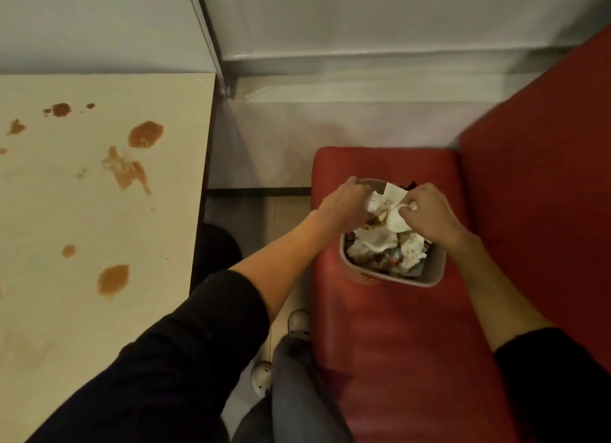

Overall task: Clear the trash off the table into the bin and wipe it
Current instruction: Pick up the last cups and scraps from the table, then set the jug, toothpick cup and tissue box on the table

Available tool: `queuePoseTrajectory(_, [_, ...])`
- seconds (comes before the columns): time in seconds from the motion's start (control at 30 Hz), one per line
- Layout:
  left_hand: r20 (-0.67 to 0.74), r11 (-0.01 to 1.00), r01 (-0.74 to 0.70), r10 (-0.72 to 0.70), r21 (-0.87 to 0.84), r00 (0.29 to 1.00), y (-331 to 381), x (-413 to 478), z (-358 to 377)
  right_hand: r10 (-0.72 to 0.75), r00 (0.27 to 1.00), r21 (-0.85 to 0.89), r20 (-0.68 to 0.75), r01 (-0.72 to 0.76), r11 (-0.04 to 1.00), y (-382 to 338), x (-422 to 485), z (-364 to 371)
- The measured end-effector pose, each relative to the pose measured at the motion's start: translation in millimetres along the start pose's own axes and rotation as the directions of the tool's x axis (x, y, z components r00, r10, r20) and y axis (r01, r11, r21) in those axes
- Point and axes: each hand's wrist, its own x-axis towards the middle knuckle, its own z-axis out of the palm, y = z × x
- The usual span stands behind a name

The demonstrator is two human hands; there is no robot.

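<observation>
A small grey bin (433,277) stands on a red bench seat (390,336), heaped with crumpled white napkins and scraps. Both my hands are over its open top. My left hand (344,201) curls round a crumpled white napkin wad (375,202). My right hand (429,211) pinches a flat white napkin (395,217) at its edge. The cream table (82,211) on the left bears several brown sauce stains (145,134).
A red backrest (545,178) rises to the right of the seat. A narrow gap of floor lies between table and bench, where my legs and white shoes (299,323) stand. A white wall (363,29) closes the far side.
</observation>
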Motion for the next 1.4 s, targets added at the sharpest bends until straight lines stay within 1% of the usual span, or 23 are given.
queuePoseTrajectory(0.1, [0.067, 0.998, -0.007, 0.002, 0.067, 0.998, 10, 25, 28, 0.003, 1.0, -0.065, 0.021, -0.002, 0.998, 25, 8, 20])
queuePoseTrajectory(0.2, [0.127, 0.985, 0.014, -0.037, 0.172, 0.991, 14, 44, 53, 0.014, 0.998, -0.078, 0.063, -0.009, 0.997, 46, 14, 42])
queuePoseTrajectory(0.27, [0.116, 0.974, 0.021, -0.048, 0.225, 0.992, 12, 53, 70, 0.03, 0.997, -0.086, 0.07, -0.024, 0.996, 55, 17, 55])
queuePoseTrajectory(0.33, [0.07, 0.966, 0.047, -0.066, 0.253, 0.995, 7, 61, 86, 0.041, 0.998, -0.092, 0.049, -0.036, 0.995, 60, 20, 64])
queuePoseTrajectory(0.4, [0.067, 0.966, 0.083, -0.103, 0.243, 0.992, 3, 65, 99, 0.044, 0.999, -0.071, 0.032, -0.041, 0.997, 66, 21, 73])
queuePoseTrajectory(0.53, [0.129, 0.92, 0.057, -0.116, 0.388, 0.985, -7, 67, 120, 0.083, 0.993, 0.008, 0.085, -0.084, 0.996, 75, 20, 94])
queuePoseTrajectory(0.6, [0.149, 0.907, 0.059, -0.132, 0.418, 0.98, -9, 65, 125, 0.092, 0.993, 0.049, 0.076, -0.096, 0.994, 75, 18, 101])
queuePoseTrajectory(0.7, [0.136, 0.883, 0.057, -0.135, 0.466, 0.981, -7, 63, 126, 0.086, 0.995, 0.105, 0.056, -0.092, 0.99, 74, 19, 106])
queuePoseTrajectory(0.83, [0.174, 0.915, 0.09, -0.17, 0.394, 0.97, -4, 64, 121, 0.075, 0.995, 0.077, 0.069, -0.081, 0.994, 71, 19, 100])
queuePoseTrajectory(0.93, [0.208, 0.94, 0.153, -0.223, 0.305, 0.952, 0, 65, 110, 0.093, 0.988, 0.085, 0.124, -0.104, 0.991, 66, 21, 82])
queuePoseTrajectory(1.03, [0.212, 0.955, 0.173, -0.226, 0.241, 0.951, 4, 65, 95, 0.074, 0.982, 0.057, 0.173, -0.085, 0.995, 62, 23, 62])
queuePoseTrajectory(1.27, [0.115, 0.982, 0.121, -0.139, 0.147, 0.984, 19, 46, 56, 0.032, 0.984, -0.03, 0.176, -0.027, 0.999, 38, 23, 12])
queuePoseTrajectory(1.4, [0.005, 0.985, 0.119, -0.12, 0.122, 0.993, 25, 25, 26, -0.013, 0.99, -0.033, 0.139, 0.018, 0.999, 5, 16, -25])
